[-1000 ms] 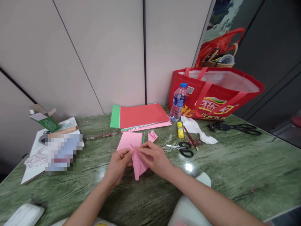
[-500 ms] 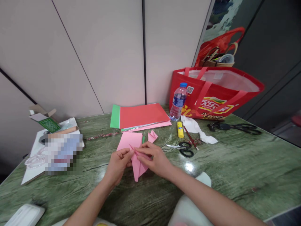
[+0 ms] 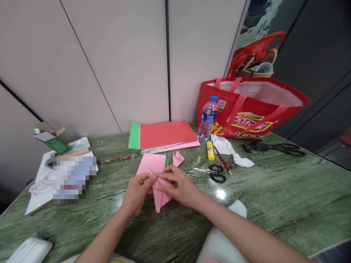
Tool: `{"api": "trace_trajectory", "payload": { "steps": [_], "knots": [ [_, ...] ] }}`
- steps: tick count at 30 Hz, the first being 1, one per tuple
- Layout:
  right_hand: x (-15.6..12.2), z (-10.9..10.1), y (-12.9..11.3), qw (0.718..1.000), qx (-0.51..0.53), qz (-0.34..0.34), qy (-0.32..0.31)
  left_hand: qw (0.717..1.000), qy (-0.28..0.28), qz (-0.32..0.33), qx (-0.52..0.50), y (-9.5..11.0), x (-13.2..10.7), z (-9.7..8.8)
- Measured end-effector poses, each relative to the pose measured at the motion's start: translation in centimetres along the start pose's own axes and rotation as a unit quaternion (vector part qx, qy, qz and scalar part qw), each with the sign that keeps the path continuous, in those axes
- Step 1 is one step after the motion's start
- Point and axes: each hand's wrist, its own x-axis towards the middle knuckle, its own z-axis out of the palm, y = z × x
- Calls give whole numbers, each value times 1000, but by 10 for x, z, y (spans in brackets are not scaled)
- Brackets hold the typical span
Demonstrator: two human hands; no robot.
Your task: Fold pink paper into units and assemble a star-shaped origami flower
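A folded pink paper (image 3: 160, 195) with a pointed lower tip lies on the green marbled table (image 3: 274, 197) between both hands. My left hand (image 3: 137, 191) pinches its left edge with thumb and fingers closed. From the right, my right hand (image 3: 178, 184) presses and pinches the upper fold. Just behind the hands lies a flat pink sheet (image 3: 150, 162), and a small folded pink piece (image 3: 178, 157) sits to its right.
A stack of red, green and pink paper (image 3: 161, 135) lies at the back. Right of it are a water bottle (image 3: 207, 118), a yellow glue stick (image 3: 210, 150), black scissors (image 3: 215, 173), white crumpled paper (image 3: 229, 149) and a red bag (image 3: 252, 109). Larger scissors (image 3: 274, 148) lie far right.
My right hand's fingers have slid slightly left and down along the pink fold, flattening it. The left hand stays in place on the paper's edge.
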Motion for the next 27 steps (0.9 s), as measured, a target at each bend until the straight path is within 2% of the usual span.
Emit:
{"api": "trace_trajectory", "payload": {
  "steps": [5, 9, 13, 17, 24, 27],
  "knots": [
    [3, 0, -1, 993, 91, 67, 33, 1000, 10, 2, 26, -2, 1, -1],
    [6, 0, 1, 984, 132, 112, 53, 997, -15, 2, 74, -5, 0, -1],
    [6, 1, 5, 971, 192, 134, 39, 991, -49, 29, 120, -6, -1, -1],
    [7, 2, 9, 948, 273, 163, 23, 983, -81, 44, 158, -6, -3, 1],
    [7, 4, 8, 933, 301, 194, 41, 978, -102, 58, 172, -6, -4, 3],
    [8, 4, 7, 934, 302, 183, 52, 978, -106, 56, 171, -5, -5, 3]
  ]
}}
